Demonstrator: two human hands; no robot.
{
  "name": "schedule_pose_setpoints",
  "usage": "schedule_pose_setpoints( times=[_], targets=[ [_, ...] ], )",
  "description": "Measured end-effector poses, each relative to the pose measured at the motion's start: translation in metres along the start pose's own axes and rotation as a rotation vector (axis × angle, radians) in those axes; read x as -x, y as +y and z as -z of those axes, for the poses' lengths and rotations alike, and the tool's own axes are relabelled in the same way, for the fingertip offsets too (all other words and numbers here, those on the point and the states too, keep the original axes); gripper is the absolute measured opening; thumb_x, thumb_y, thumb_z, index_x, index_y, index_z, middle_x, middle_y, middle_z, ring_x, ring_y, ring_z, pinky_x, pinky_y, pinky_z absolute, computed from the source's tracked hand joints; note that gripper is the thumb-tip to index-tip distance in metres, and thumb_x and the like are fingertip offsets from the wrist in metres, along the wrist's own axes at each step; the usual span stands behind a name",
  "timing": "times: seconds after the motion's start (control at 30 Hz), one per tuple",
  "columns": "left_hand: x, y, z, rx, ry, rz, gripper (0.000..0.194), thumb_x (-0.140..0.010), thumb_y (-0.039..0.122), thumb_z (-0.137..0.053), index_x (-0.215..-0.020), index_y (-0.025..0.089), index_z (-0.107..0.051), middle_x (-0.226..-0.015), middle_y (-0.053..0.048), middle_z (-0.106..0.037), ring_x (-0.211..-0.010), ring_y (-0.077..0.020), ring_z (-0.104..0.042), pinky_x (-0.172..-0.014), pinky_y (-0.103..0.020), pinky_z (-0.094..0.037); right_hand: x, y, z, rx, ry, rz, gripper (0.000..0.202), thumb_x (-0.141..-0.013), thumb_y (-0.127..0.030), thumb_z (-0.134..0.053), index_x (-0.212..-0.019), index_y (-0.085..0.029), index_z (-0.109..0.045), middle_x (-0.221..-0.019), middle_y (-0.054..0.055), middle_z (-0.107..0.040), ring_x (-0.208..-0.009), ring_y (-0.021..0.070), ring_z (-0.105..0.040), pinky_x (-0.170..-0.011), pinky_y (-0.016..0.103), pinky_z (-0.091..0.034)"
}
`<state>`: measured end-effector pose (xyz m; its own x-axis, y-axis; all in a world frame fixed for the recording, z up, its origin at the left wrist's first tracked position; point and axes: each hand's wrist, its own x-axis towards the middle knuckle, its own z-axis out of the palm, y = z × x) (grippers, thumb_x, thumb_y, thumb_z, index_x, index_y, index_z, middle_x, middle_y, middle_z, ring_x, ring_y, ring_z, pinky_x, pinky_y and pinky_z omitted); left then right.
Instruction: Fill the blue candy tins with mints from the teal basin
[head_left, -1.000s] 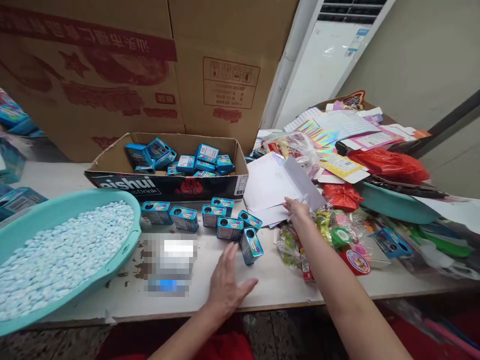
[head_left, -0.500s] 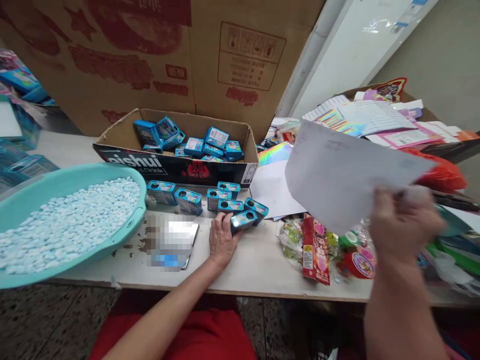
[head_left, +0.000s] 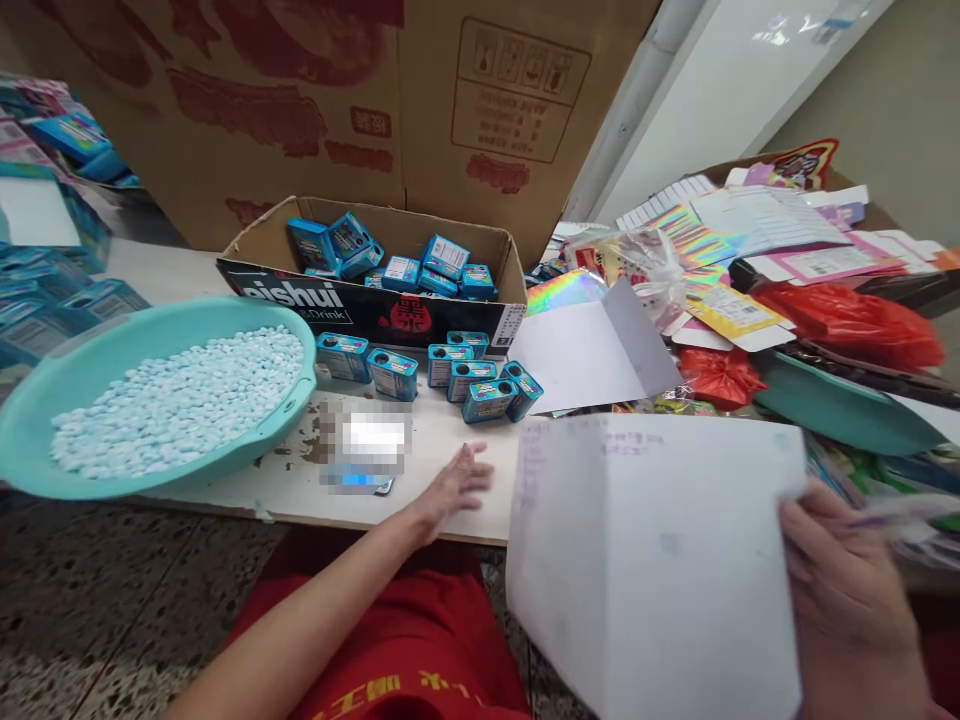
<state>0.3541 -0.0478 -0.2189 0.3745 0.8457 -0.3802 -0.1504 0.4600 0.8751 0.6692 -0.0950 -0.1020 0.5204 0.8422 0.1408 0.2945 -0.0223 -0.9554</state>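
Over the tabletop's (head_left: 431, 432) front edge, right of its middle, a white sheet (head_left: 705, 580) hangs held up in the right hand (head_left: 840, 570). That grip is closed on the sheet's right edge, with the thumb on the near face. The left hand (head_left: 454, 490) hovers just inside the same front edge; its grip is wide and holds nothing, fingers spread towards the sheet's left edge but apart from it.

The step in hand, as I judge it, is a one-handed hold on the sheet. Steadying it would call for the left hand to go a little right, then pinch that free edge lightly (thin paper of this sort should bend readily).

One face of the sheet is turned up towards the camera, with faint purplish marks along its far and left margins. A crease runs from the far edge towards the near one, left of the middle. Its lower end passes out of view, so I cannot be sure which way the long axis lies, though it seems to run front to back, in line with the crease.

Farther in, blue tins (head_left: 487, 400) stand before an open carton (head_left: 450, 322), and a second sheet (head_left: 574, 365) lies to their right. At the tabletop's left end sits a turquoise basin (head_left: 67, 390) of pale tablets (head_left: 187, 400).
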Motion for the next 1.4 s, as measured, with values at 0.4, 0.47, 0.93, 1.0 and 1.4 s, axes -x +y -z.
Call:
schedule_pose_setpoints(
  times=[0.4,0.47,0.93,1.0,1.4],
  targets=[
    [0.033,-0.012,0.033,-0.575,0.397,-0.015,0.067,-0.074,0.018,-0.057,-0.136,0.015,-0.032,-0.063,0.005,-0.052,-0.064,-0.0159,-0.055,-0.067,-0.028,-0.043,-0.02,0.069,-0.075,0.629,-0.293,-0.045,0.027,-0.065,-0.046,-0.065,-0.071,-0.02,-0.057,-0.064,0.002,-0.055,-0.059,0.0176,-0.051,-0.052,0.028,-0.039],
    [0.037,-0.012,0.035,-0.851,0.452,-0.043,0.066,-0.077,0.019,-0.054,-0.138,0.015,-0.031,-0.07,0.002,-0.056,-0.07,-0.018,-0.057,-0.07,-0.03,-0.043,-0.013,0.064,-0.086,0.704,-0.107,0.053,0.027,-0.067,-0.044,-0.064,-0.076,-0.02,-0.058,-0.077,0.006,-0.058,-0.071,0.0214,-0.053,-0.059,0.032,-0.041],
    [0.081,-0.008,-0.007,-0.355,-0.018,-0.045,0.026,-0.085,0.041,-0.049,-0.089,0.016,-0.056,-0.062,0.004,-0.053,-0.05,-0.0074,-0.046,-0.048,-0.019,-0.037,0.138,0.048,-0.183,-0.445,-0.536,-0.483,0.051,-0.077,-0.068,-0.052,-0.08,-0.018,-0.059,-0.065,-0.002,-0.048,-0.049,0.0086,-0.045,-0.045,0.022,-0.039],
    [0.083,-0.011,0.0,-0.259,0.035,-0.006,0.03,-0.083,0.046,-0.05,-0.084,0.016,-0.053,-0.06,0.005,-0.051,-0.043,-0.0057,-0.043,-0.042,-0.018,-0.033,0.144,0.055,-0.183,-0.36,-0.54,-0.411,0.047,-0.082,-0.064,-0.048,-0.089,-0.019,-0.058,-0.071,-0.001,-0.052,-0.052,0.0105,-0.05,-0.05,0.026,-0.045],
    [0.1,0.007,0.004,-0.257,0.125,-0.136,0.041,-0.081,0.051,-0.053,-0.104,0.016,-0.056,-0.083,-0.003,-0.061,-0.06,-0.0101,-0.056,-0.048,-0.019,-0.041,0.122,0.056,-0.166,0.115,-0.347,0.428,0.014,-0.087,-0.03,-0.056,-0.091,-0.023,-0.068,-0.076,0.004,-0.062,-0.069,0.0159,-0.059,-0.065,0.031,-0.051]
  ],
)
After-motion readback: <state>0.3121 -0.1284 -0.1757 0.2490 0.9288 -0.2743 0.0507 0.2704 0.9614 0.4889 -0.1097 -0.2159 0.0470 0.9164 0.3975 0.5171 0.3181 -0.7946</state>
